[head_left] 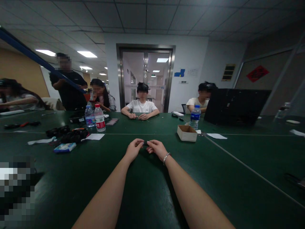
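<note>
A small dark object (pixel 145 143) is pinched between my two hands, just above the green table (pixel 147 190); it is too small to name. My left hand (pixel 134 150) grips its left end with thumb and forefinger. From the other side, my right hand (pixel 157 149) holds the right end between thumb and fingertips, its other fingers curled below. A silver bracelet (pixel 166 158) circles my right wrist. To the right of my hands stands an open cardboard box (pixel 187 136); its inside is mostly hidden.
Two bottles, one red-capped (pixel 99 119) and one blue-capped (pixel 90 117), stand at the left. A blue packet (pixel 64 147) lies near dark gear (pixel 73 135). Behind the box is a water bottle (pixel 195 117), beside a large black monitor (pixel 235 106). Several people sit or stand around the table.
</note>
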Demonstrator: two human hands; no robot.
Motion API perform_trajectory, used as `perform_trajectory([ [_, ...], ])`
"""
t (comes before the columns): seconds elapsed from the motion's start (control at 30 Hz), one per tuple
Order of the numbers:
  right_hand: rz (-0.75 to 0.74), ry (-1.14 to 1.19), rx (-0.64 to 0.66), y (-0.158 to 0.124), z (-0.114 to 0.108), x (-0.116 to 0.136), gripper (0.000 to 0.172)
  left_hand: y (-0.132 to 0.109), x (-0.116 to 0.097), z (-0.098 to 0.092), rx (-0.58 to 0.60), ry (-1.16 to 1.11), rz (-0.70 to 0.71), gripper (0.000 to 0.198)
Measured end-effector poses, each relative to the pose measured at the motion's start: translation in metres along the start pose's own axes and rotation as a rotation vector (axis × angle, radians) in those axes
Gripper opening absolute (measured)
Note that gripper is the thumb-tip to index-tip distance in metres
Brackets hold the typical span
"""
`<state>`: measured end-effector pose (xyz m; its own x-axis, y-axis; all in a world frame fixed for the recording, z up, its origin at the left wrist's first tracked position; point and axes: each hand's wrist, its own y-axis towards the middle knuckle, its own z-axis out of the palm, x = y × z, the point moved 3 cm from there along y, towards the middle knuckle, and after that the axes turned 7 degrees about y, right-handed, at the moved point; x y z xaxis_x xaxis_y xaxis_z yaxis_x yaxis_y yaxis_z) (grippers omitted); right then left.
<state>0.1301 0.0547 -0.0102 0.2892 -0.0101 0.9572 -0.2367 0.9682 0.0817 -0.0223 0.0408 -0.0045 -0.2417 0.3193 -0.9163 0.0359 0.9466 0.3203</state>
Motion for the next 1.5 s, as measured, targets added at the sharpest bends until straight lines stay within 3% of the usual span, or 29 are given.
perform_trajectory([
  [0.43,0.001,-0.005,0.001,0.003,-0.002,-0.002,0.018,0.0,-0.005,-0.003,0.025,-0.094,0.069,0.029],
  [0.63,0.001,0.0,0.016,-0.001,0.0,0.0,0.02,-0.003,-0.005,-0.001,0.017,0.028,0.01,0.03],
  [0.87,0.001,0.011,0.015,-0.002,0.001,0.002,0.018,-0.005,0.001,0.001,0.031,0.192,-0.042,0.045],
  [1.1,0.008,0.057,0.0,-0.001,-0.001,0.001,0.019,-0.001,0.006,0.003,0.019,0.056,-0.007,0.039],
  [1.33,0.01,0.045,-0.022,-0.002,0.0,0.001,0.017,-0.009,-0.003,0.001,0.033,0.259,-0.065,0.045],
  [1.5,0.005,0.059,-0.026,-0.001,-0.002,0.0,0.018,-0.011,-0.009,0.001,-0.004,0.247,0.025,0.034],
])
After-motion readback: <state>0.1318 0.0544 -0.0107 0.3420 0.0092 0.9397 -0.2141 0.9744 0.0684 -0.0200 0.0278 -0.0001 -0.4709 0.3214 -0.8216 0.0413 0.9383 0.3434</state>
